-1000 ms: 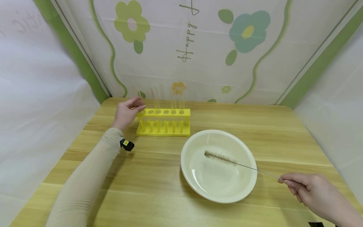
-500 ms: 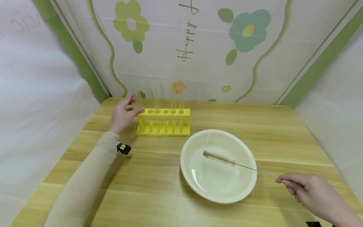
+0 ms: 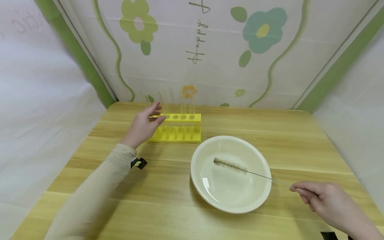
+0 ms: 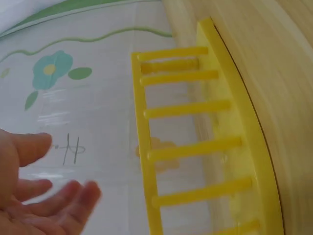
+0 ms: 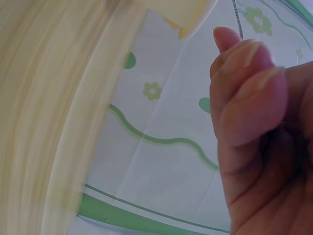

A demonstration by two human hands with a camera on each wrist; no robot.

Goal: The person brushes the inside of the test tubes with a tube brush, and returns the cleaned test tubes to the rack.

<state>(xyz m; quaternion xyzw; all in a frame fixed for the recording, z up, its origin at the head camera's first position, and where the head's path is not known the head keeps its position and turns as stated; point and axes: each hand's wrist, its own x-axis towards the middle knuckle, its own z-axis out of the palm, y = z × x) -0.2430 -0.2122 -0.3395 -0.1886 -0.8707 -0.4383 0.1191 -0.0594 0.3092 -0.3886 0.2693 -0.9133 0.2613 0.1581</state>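
Moved: left hand (image 3: 144, 126) has shifted right, from the rack's end to before its left half.
Left hand: thumb and fingers apart; whether they touch a tube, cannot tell.
Right hand (image 3: 325, 201): pinches the wire handle of the brush (image 3: 230, 165).
Brush: bristles over the bowl (image 3: 231, 191).
Rack (image 3: 180, 140): on the worktop (image 3: 156, 193), behind and left of the bowl, holding clear tubes (image 3: 183, 105).

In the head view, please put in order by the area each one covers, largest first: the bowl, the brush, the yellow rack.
1. Bowl: clearly largest.
2. Yellow rack: second, though the left hand covers part of it.
3. Brush: long but thin, so smallest.
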